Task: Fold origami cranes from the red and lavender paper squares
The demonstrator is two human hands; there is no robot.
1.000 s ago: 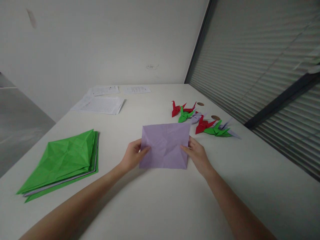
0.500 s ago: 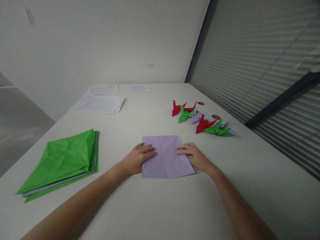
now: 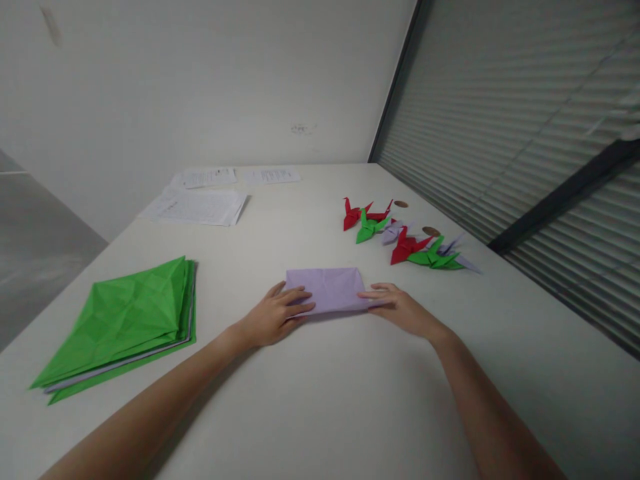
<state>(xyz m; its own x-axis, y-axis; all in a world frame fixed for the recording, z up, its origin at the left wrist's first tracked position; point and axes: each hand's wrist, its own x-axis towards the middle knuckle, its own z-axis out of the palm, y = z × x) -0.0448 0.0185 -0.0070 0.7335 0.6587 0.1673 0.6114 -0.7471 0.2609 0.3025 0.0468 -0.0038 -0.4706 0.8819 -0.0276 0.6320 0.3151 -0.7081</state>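
Note:
A light purple sheet of origami paper [image 3: 330, 287] is in front of me, its near half turned up so that it shows as a wide, short rectangle with faint creases. My left hand [image 3: 277, 310] grips its left end, fingers over the top and thumb at the near edge. At the right end, my right hand [image 3: 397, 308] holds the paper between fingers and thumb. The thumb tips are partly hidden.
A stack of creased green and purple paper [image 3: 130, 313] lies to the left. Several folded paper cranes [image 3: 405, 247] in red, green and purple stand at the right, near two round brown table holes [image 3: 431, 231]. Printed sheets [image 3: 200, 207] lie at the back left. Window blinds [image 3: 525, 120] border the right side.
The near edge of the purple paper has come up and away from me, so the flat sheet now looks about half as deep. Both hands moved with it, the right one slightly outward.

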